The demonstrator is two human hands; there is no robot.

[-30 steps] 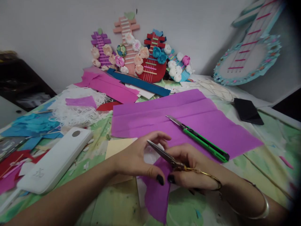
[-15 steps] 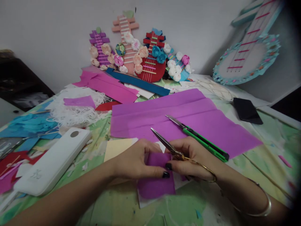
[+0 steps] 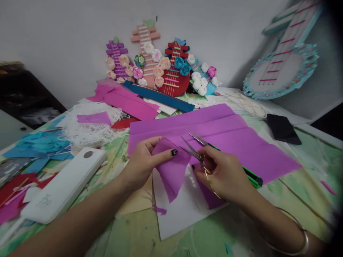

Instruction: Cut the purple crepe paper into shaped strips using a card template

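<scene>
My left hand [image 3: 143,160] pinches a folded piece of purple crepe paper [image 3: 173,171] between thumb and fingers, lifted over a white sheet [image 3: 177,217]. In my right hand [image 3: 222,167] are gold-handled scissors [image 3: 199,157], fingers in the loops. Their blades are parted and point left, at the upper right edge of the held piece. Beneath the right hand lies another purple piece [image 3: 210,196] on the white sheet. A green utility knife [image 3: 253,178] rests on the large purple crepe sheet [image 3: 230,128], partly hidden by my right hand. A small purple scrap [image 3: 160,210] lies at the white sheet's left edge.
A white power bank [image 3: 66,182] with a cable lies at left, near blue crepe paper [image 3: 40,142] and white shredded strands [image 3: 85,132]. Decorated paper instruments [image 3: 174,71] lean on the wall behind. A black phone [image 3: 284,128] lies at right. Pink paper [image 3: 125,100] sits behind.
My left hand has raised the purple piece off the white sheet and up. The scissors' blades have gone from closed to parted, beside the piece. The small purple scrap now shows.
</scene>
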